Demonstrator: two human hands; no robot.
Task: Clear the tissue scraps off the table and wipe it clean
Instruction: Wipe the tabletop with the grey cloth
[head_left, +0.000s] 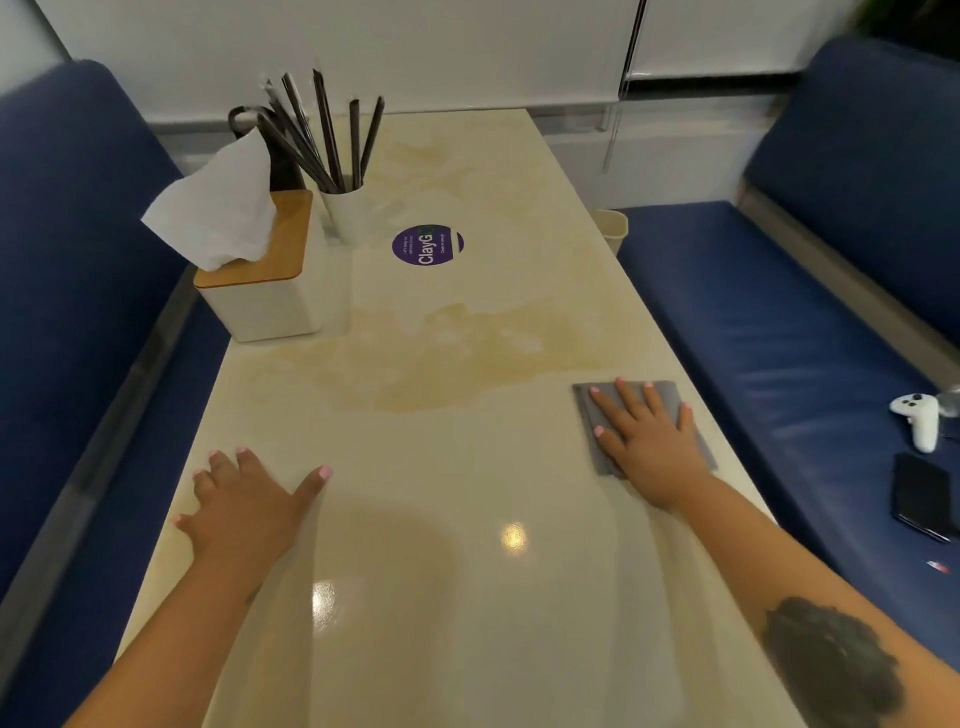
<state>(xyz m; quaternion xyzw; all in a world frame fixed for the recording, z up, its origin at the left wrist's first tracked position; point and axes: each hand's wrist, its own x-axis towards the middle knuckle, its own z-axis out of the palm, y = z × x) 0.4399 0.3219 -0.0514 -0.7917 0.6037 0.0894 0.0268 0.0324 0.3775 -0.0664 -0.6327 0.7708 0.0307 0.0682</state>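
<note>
A long cream table (457, 457) runs away from me between two blue benches. My right hand (649, 441) lies flat with spread fingers on a folded grey cloth (597, 400) near the table's right edge, pressing it down. On the left side, my left hand (244, 504) rests flat on the bare tabletop with fingers spread, holding nothing. I see no loose tissue scraps on the table. A yellowish patch (467, 358) marks the middle of the surface.
A white tissue box with a wooden lid (260, 280) and a white cup of dark straws (345, 213) stand at the far left. A purple round sticker (427, 245) lies beyond the patch. A small bin (613, 228), a white controller (919, 415) and a black phone (922, 496) are to the right.
</note>
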